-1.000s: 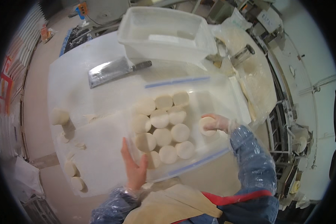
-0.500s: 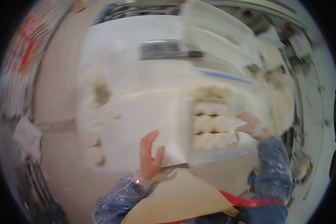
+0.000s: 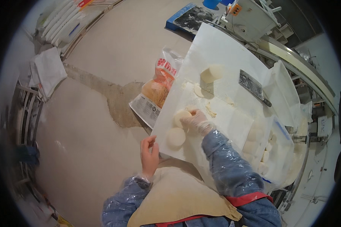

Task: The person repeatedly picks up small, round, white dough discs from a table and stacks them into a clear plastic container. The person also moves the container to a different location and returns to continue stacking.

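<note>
My right hand (image 3: 196,122), in a clear plastic glove, has its fingers closed on the edge of a pale dough round (image 3: 180,118) at the table's left side. A second dough round (image 3: 175,137) lies just nearer to me, close against the first. My left hand (image 3: 150,156) is beside the table's near left edge, empty, with thumb and fingers apart. Farther along the white table (image 3: 223,49) stands a tall pale dough piece (image 3: 211,74), with a flat dough round (image 3: 199,90) at its foot. Small dough scraps (image 3: 211,109) lie beyond my right hand.
A dark-bladed cleaver (image 3: 252,85) lies at the right of the table. Near it are a white tub (image 3: 282,90) and a tray (image 3: 278,125) with several dough pieces. A printed plastic sack (image 3: 155,89) stands against the left edge. A blue pallet (image 3: 182,19) lies on the floor beyond.
My view has swung left. My right hand has gone from beside the dough tray to the table's left side and taken hold of a dough round. My left hand now is by the table edge.
</note>
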`<state>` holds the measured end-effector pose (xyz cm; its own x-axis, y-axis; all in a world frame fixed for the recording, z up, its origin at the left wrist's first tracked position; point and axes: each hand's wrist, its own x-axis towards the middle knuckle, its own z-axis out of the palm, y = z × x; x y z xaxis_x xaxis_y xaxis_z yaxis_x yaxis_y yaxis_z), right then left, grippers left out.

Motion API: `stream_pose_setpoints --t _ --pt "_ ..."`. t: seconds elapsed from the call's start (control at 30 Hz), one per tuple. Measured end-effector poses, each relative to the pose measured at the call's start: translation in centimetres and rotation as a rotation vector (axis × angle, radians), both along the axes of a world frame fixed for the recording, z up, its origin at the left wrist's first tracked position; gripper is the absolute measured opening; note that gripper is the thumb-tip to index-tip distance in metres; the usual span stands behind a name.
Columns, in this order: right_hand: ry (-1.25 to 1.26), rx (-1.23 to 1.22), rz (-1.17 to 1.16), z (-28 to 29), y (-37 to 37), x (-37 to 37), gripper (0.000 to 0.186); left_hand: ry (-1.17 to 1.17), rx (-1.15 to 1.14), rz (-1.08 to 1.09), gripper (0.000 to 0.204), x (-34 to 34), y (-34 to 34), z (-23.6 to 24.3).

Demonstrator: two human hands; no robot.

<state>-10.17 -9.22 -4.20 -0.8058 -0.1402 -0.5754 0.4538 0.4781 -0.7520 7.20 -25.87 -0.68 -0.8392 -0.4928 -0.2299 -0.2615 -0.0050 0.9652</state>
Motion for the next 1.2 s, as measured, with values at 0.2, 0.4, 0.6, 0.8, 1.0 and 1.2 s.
stream_pose_setpoints --t 0.2,0.4,0.6,0.8,1.0,1.2 --pt "-0.008 0.084 0.003 5.6 0.8 1.5 0.043 0.078 0.034 -0.020 0.019 0.7 -1.1 -1.4" --pt "-0.045 -0.495 -0.046 4.9 2.2 6.7 0.045 -0.100 0.313 -0.164 0.031 0.2 0.9 -2.4" --pt "0.573 0.295 0.483 0.9 0.9 8.7 0.048 -0.153 0.415 -0.252 0.052 -0.2 2.9 -2.6" --pt "0.269 -0.272 -0.119 4.0 0.1 10.4 0.060 -0.205 0.548 -0.284 0.049 0.5 2.5 -0.7" --pt "0.949 0.174 0.126 4.9 2.7 7.5 0.055 -0.132 0.379 -0.309 0.037 1.5 2.2 0.5" --pt "0.954 0.202 0.203 3.8 0.4 5.0 0.041 -0.177 0.347 -0.274 0.031 2.7 1.4 0.1"
